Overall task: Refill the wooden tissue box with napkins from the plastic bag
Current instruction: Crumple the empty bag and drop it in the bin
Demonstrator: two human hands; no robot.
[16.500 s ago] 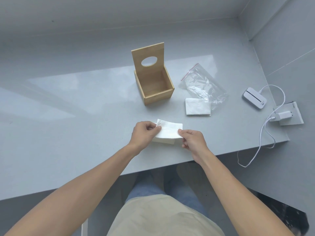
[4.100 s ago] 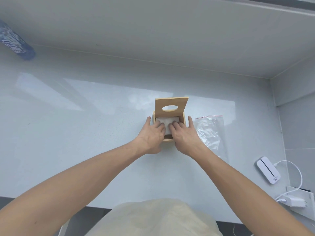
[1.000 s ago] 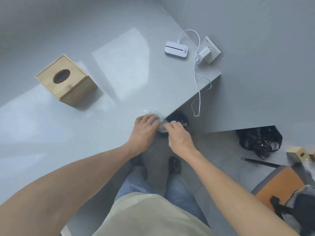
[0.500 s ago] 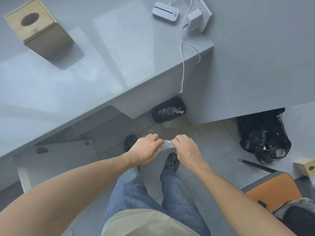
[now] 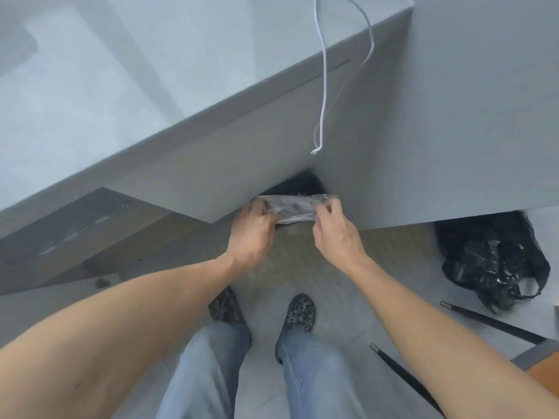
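A crumpled clear plastic bag (image 5: 295, 208) is stretched flat between both hands below the edge of the grey table (image 5: 127, 95). My left hand (image 5: 252, 234) pinches its left end and my right hand (image 5: 335, 234) pinches its right end. Right behind the bag sits a dark waste bin (image 5: 305, 182) on the floor under the table. The bag looks empty. The wooden tissue box is out of view.
A white cable (image 5: 323, 86) hangs over the table edge. A black rubbish bag (image 5: 493, 258) lies on the floor at the right, with black rods (image 5: 490, 320) near it. My feet in dark shoes (image 5: 298, 313) stand on the floor below.
The view has tilted further down, so the tissue box and charger left the frame. Both hands carried the bag forward to the waste bin and spread it wider.
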